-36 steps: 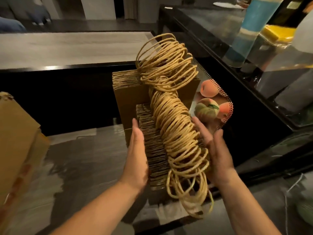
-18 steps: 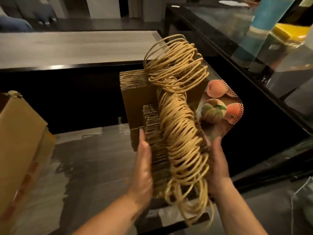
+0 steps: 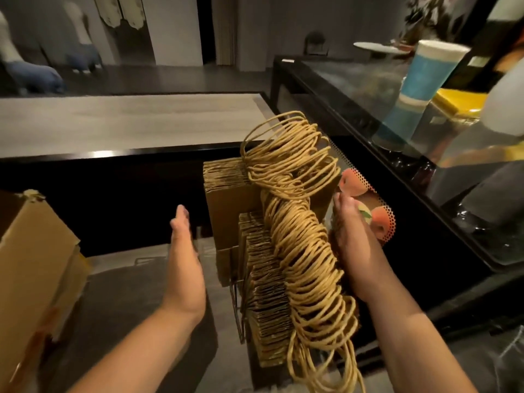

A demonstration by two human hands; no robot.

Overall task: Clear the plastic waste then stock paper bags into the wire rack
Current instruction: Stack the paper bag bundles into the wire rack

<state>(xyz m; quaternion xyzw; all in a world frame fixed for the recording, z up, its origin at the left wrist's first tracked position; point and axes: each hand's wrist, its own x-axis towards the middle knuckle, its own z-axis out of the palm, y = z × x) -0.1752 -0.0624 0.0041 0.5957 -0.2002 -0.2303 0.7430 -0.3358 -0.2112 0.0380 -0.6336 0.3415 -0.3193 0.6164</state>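
Kraft paper bags w/ twisted cord handles stand packed in the wire rack, filling it. Right hand presses flat vs the stack's right side; left hand hovers open, apart from it. Best squeeze both sides evenly, keep bags upright. No legible writing; peach-print sheet behind, probably packaging.

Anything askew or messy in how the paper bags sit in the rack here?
Yes. The bags' twine handles spill in a tangled sideways coil, some hanging past the wire rack at the near end. The right hand presses the stack; the left hand is off it.
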